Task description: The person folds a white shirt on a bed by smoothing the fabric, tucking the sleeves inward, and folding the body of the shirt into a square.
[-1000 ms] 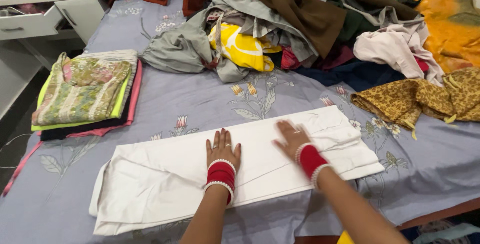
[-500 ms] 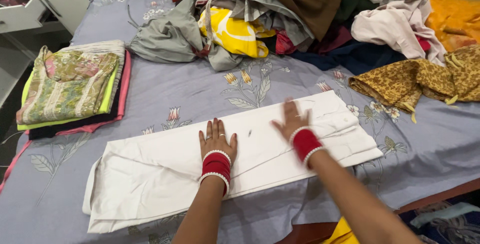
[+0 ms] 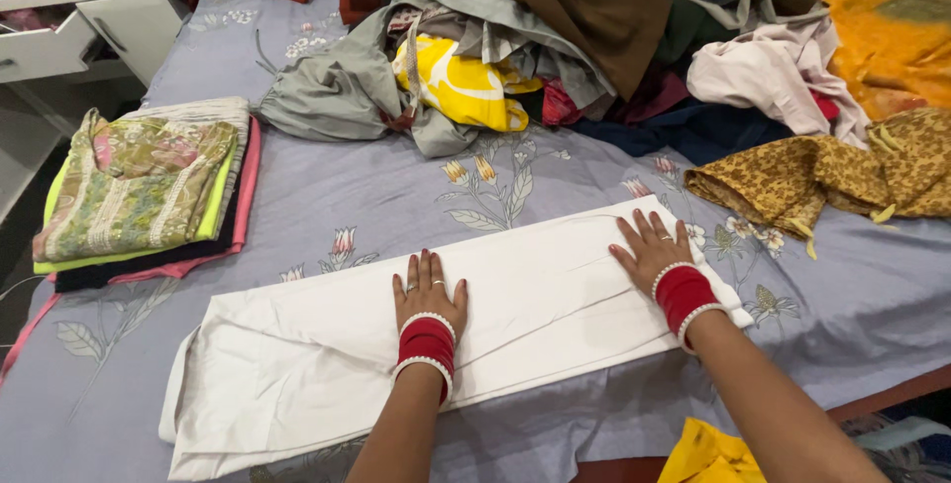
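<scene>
Lavender floral bedsheet (image 3: 327, 196), heaped unfolded clothes (image 3: 594, 37) at far side, folded stack (image 3: 139, 186) at left
White folded garment (image 3: 515, 310) lies flat near bed's front edge; left hand (image 3: 428, 295) flat at its middle, right hand (image 3: 652, 250) flat near its right end, both empty, fingers spread

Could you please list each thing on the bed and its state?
White garment: folded long, flat.
Left hand: open, pressing garment.
Right hand: open, pressing garment's right end.
Stack of clothes: folded.
Pile of clothes: unfolded, heaped.
Drawer: open.
</scene>
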